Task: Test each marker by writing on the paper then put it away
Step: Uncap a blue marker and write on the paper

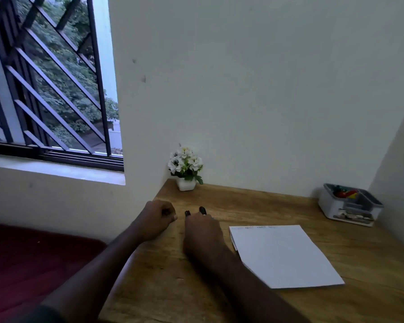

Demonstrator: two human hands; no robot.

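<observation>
On the desk's left side: both bare hands rest on the wooden tabletop (254, 206), close together, near its left edge.
Left hand (157, 217): clenched around something small and dark, perhaps a cap; too little shows to be sure.
Right hand (202, 231): curled over dark, slim markers (202, 210), two black ends poking out past the fingers toward the wall; how many it grasps cannot be told.
Marker axis: roughly front to back, pointing at the small white pot of white flowers (185, 169).
Paper: white sheet (282, 255) lies just to the right of the right hand, faint coloured marks along its far edge, the rest blank.
Nearer hand: the right, by a clear margin.
Put-away spot: likely the grey divided organiser box (350, 205), well apart at the far right by the wall.
Open room: bare wood between hand, sheet and box; the move rightward looks unobstructed.
</observation>
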